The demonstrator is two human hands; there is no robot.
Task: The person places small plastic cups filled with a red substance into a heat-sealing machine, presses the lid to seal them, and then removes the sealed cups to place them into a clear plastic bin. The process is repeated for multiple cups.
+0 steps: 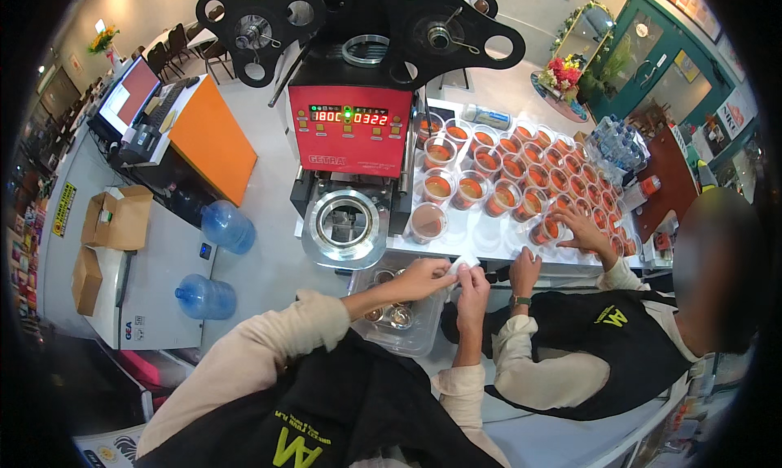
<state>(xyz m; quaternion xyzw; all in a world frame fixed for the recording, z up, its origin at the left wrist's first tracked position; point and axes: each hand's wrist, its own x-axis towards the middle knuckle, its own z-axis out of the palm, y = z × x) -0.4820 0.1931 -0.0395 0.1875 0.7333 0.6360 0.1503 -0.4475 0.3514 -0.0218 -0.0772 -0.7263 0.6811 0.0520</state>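
My left hand (pixel 429 277) and my right hand (pixel 472 288) meet at the table's front edge, both gripping a small white tissue or cloth (pixel 464 263). Just left of them is the red cup sealing machine (pixel 351 139), its lit display on. Its round metal cup holder (pixel 345 251) has no cup in it. Beyond my hands, a plastic cup of brown drink (pixel 429 222) stands on the white table. Below my left forearm, a clear plastic tub (pixel 400 344) holds several cups with shiny tops, partly hidden by the arm.
Rows of orange-printed plastic cups (pixel 504 196) crowd the table. At right, a co-worker's hand (pixel 577 231) reaches to a cup; their other hand (pixel 524 272) is near the edge. Black film-roll brackets (pixel 455 31) overhang the machine. Blue water jugs (pixel 208 297) are at left.
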